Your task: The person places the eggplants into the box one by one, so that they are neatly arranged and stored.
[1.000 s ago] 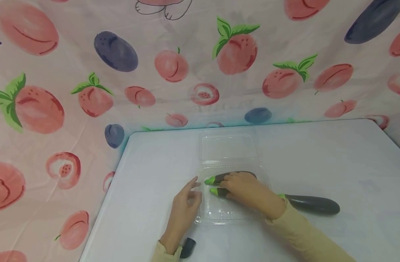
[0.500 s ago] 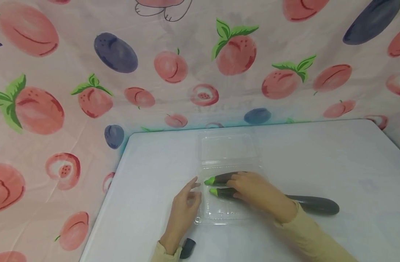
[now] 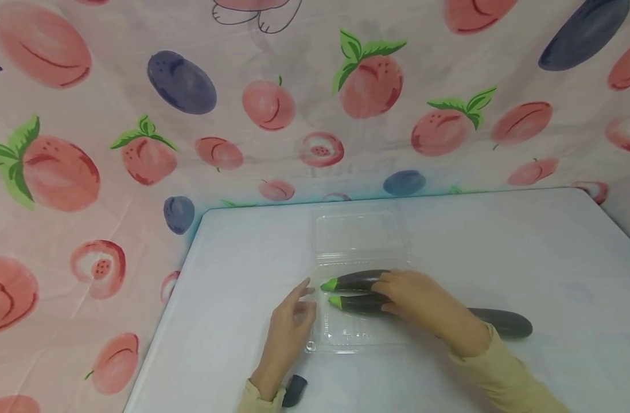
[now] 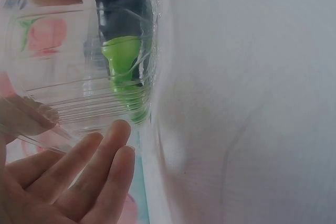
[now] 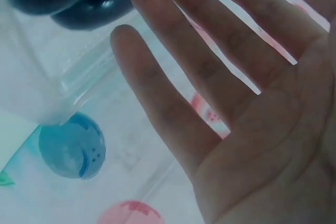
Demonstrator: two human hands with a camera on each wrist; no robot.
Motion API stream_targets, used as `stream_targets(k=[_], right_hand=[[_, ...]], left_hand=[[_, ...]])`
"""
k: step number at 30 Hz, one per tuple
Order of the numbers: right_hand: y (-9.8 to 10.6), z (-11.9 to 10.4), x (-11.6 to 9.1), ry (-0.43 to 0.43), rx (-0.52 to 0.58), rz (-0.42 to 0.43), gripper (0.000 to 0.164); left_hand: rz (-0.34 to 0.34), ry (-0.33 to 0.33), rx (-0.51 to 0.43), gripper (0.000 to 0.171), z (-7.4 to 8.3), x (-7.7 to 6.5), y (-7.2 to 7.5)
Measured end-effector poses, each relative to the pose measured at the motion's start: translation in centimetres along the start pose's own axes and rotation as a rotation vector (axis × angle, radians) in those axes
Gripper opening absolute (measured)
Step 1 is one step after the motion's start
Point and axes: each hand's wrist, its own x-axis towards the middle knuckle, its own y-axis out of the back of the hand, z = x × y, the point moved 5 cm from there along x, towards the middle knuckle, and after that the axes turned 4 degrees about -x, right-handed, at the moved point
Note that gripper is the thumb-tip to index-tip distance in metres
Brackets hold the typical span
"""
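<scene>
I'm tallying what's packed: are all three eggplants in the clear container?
No, two eggplants lie in the clear container, while the third eggplant shows on the white table to its right.

We hold our left hand [image 3: 288, 326] with fingers [image 4: 101, 167] relaxed, the thumb apart. Right of it, our right hand [image 3: 419, 303] has four fingers [image 5: 157, 93] extended straight and slightly spread.

Stretches out as a smooth white table [image 3: 232, 269], bearing directly a clear hinged plastic container [image 3: 346, 332] with its lid [image 3: 358, 234] laid open near the far edge [image 3: 475, 195], and, to the container's right, a dark eggplant [image 3: 503, 323], partly hidden.
</scene>
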Motion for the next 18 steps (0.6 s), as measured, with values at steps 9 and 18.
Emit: stream_targets(k=[9, 18], right_hand=[[0.7, 0.8, -1.2, -0.021, -0.007, 0.017, 0.030], [1.2, 1.3, -2.4, -0.032, -0.035, 0.069, 0.032]], left_hand=[[-0.006, 0.000, 0.005, 0.048, 0.0, 0.0, 0.0], [-0.004, 0.006, 0.002, 0.048, 0.0, 0.0, -0.1]])
